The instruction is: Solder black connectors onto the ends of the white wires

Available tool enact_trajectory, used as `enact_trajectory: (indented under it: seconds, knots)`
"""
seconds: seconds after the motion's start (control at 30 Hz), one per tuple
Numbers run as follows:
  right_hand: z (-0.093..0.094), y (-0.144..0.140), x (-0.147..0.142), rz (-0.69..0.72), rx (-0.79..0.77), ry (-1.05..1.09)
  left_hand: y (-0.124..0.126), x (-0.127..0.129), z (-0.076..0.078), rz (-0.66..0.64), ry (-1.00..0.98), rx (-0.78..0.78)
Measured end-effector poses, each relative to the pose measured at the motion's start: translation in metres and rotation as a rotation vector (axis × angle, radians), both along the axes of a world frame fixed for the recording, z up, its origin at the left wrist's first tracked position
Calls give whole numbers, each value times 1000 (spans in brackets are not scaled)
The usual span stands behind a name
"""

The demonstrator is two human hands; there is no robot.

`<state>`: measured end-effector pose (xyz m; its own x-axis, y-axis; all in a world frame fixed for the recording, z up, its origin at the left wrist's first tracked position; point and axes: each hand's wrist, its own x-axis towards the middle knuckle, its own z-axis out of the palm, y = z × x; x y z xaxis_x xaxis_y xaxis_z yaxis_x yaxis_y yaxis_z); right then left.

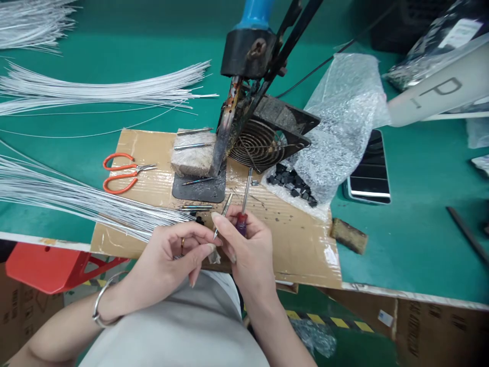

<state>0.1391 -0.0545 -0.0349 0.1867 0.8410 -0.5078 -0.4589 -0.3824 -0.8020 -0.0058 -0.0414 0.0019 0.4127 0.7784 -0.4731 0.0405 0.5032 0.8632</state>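
Observation:
My right hand (248,244) grips a screwdriver with a dark red handle (242,221); its metal shaft (247,189) points up and away over the cardboard sheet (298,239). A thin metal tip (222,214) sticks up between the fingertips of both hands. My left hand (171,255), with a ring and a bracelet, pinches at that tip's lower end, next to the ends of a bundle of white wires (76,196).
A soldering iron stand (244,92) rises over a dark plate (198,188) and sponge block (193,153). Orange scissors (122,172) lie left, a fan grille (263,142), bubble-wrap bag of black parts (332,127) and phone (369,171) right. More wire bundles (95,89) lie behind.

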Motion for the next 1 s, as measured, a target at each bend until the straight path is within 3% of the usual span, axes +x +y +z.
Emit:
enact_trajectory:
  seconds: [0.5,1.0]
  knots:
    - [16,11,-5,-32,14,-137,-1,-2,-2,20,4,-10]
    - [12,11,-10,-26,59,-314,1,-7,-4,-12,25,-39]
